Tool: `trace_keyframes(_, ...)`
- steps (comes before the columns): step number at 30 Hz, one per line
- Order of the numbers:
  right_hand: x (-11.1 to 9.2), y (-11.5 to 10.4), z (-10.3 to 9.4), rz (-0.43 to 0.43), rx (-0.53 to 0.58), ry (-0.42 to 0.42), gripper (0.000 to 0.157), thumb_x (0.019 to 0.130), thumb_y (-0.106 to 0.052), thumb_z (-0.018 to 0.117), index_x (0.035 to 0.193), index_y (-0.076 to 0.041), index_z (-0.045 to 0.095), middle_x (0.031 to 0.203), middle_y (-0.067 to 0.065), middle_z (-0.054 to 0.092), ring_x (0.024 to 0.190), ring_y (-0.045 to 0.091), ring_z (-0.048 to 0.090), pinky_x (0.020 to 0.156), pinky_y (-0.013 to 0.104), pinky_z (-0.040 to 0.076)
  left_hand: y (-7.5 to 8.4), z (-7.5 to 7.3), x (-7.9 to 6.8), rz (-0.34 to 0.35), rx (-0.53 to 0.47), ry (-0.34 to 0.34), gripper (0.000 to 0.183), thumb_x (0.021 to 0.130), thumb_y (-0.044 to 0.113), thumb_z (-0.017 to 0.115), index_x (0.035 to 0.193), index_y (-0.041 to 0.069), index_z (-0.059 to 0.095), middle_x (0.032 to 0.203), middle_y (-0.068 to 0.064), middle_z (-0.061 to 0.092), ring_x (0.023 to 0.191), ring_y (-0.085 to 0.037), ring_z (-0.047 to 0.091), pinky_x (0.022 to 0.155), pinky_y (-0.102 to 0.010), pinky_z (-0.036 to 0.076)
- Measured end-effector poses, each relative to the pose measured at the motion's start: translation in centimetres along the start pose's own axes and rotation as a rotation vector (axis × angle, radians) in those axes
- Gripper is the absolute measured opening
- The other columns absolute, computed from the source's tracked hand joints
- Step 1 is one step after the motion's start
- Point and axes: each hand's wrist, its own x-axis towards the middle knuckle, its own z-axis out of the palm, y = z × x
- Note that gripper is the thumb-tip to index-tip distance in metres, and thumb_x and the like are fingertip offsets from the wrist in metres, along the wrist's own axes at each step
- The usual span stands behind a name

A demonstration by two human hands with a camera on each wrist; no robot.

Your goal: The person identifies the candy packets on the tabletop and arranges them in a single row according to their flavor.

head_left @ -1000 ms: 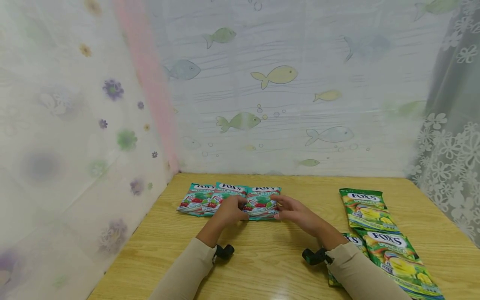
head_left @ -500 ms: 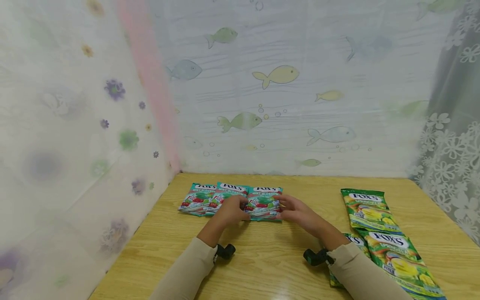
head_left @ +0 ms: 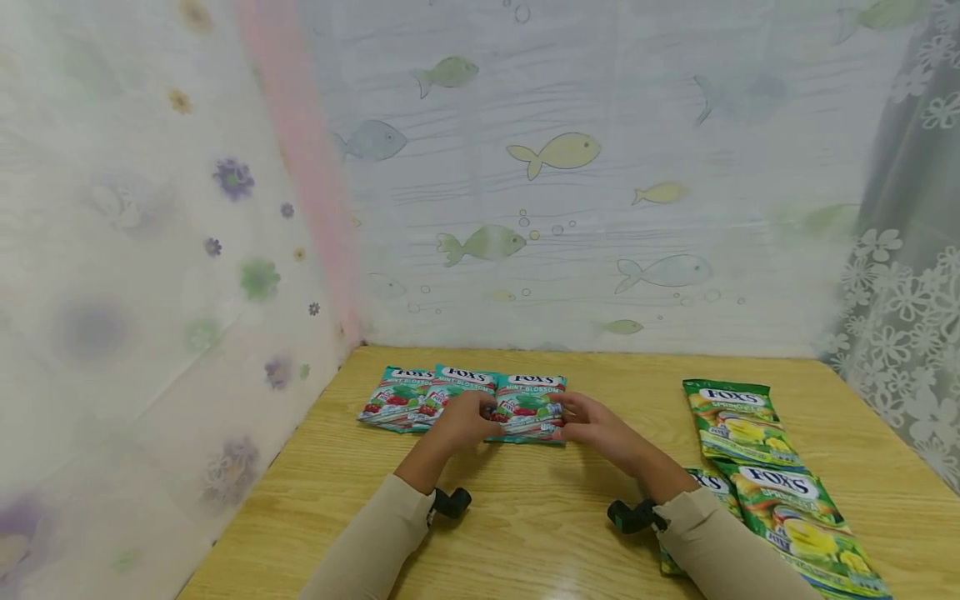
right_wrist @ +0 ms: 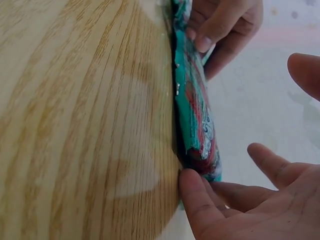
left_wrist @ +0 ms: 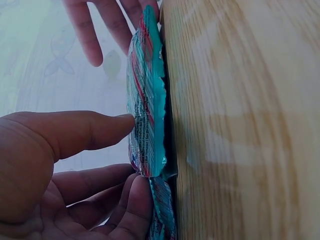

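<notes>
A teal plastic packet (head_left: 527,408) lettered "FOX'S MINT BLOSSOM" lies flat on a pale wood-grain bench (head_left: 525,517) between a person's hands: the left hand (head_left: 460,422), loosely bent, thumb and fingers apart, touches its left end; the right hand (head_left: 600,427), fingers spread, meets its right end. Two matching packets (head_left: 392,402) overlap at left; three green-and-yellow plastic packets (head_left: 742,423) at right also read "FOX'S."

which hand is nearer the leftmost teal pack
Left. The left hand is to the right of the leftmost teal pack, by the left end of the rightmost teal pack; the right hand is farther off, by that pack's right end.
</notes>
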Motion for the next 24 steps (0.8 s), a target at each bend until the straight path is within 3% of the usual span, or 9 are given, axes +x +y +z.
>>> trace_keyframes(5,-0.1,-0.1,0.1,0.044,0.011,0.026,0.071,0.104,-0.016,0.059,0.164,-0.004,0.022,0.17,0.025,0.016,0.156,0.049,0.016,0.121,0.064,0.031,0.2,0.0,-0.1,-0.003,0.005,-0.012,0.048,0.094,0.023,0.077,0.136,0.003,0.066,0.12,-0.015,0.068,0.101,-0.024,0.063,0.086,-0.045,0.056)
trace_keyframes(9,-0.1,-0.4,0.0,0.061,0.005,0.048,0.073,0.104,-0.018,0.06,0.164,-0.006,0.022,0.172,0.023,0.013,0.157,0.047,0.016,0.121,0.064,0.03,0.3,0.0,0.0,0.001,-0.012,-0.002,0.051,0.094,0.023,0.077,0.139,0.003,0.064,0.122,-0.012,0.067,0.104,-0.025,0.063,0.085,-0.043,0.054)
trace_keyframes(14,-0.3,-1.2,-0.1,0.088,-0.115,0.133,0.074,0.1,-0.023,0.064,0.163,-0.009,0.027,0.171,0.023,0.014,0.154,0.049,0.024,0.117,0.064,0.038,0.8,0.2,-0.1,0.003,-0.023,0.017,0.059,0.093,0.024,0.079,0.146,0.005,0.059,0.13,-0.012,0.066,0.109,-0.027,0.064,0.085,-0.043,0.057)
trace_keyframes(18,-0.3,-2.2,-0.2,0.1,-0.221,0.191,0.073,0.099,-0.029,0.067,0.161,-0.013,0.032,0.17,0.022,0.021,0.15,0.049,0.034,0.11,0.063,0.046,1.6,0.4,-0.3,0.028,-0.018,0.046,0.061,0.092,0.023,0.08,0.147,0.01,0.058,0.122,-0.014,0.066,0.099,-0.03,0.064,0.076,-0.043,0.055)
trace_keyframes(21,-0.6,-3.2,-0.1,0.089,-0.253,0.205,0.072,0.099,-0.031,0.067,0.161,-0.015,0.033,0.169,0.022,0.023,0.149,0.049,0.035,0.108,0.064,0.047,2.3,0.6,-0.5,0.048,-0.027,0.051,0.059,0.092,0.022,0.08,0.146,0.011,0.059,0.123,-0.014,0.065,0.104,-0.032,0.065,0.08,-0.044,0.058)
trace_keyframes(24,-1.0,-4.0,-0.1,0.079,-0.277,0.215,0.072,0.1,-0.031,0.067,0.161,-0.016,0.033,0.169,0.02,0.024,0.149,0.049,0.035,0.107,0.066,0.046,2.8,0.9,-0.6,0.056,-0.031,0.051,0.058,0.092,0.022,0.08,0.145,0.01,0.06,0.137,-0.012,0.062,0.12,-0.032,0.063,0.091,-0.048,0.06)
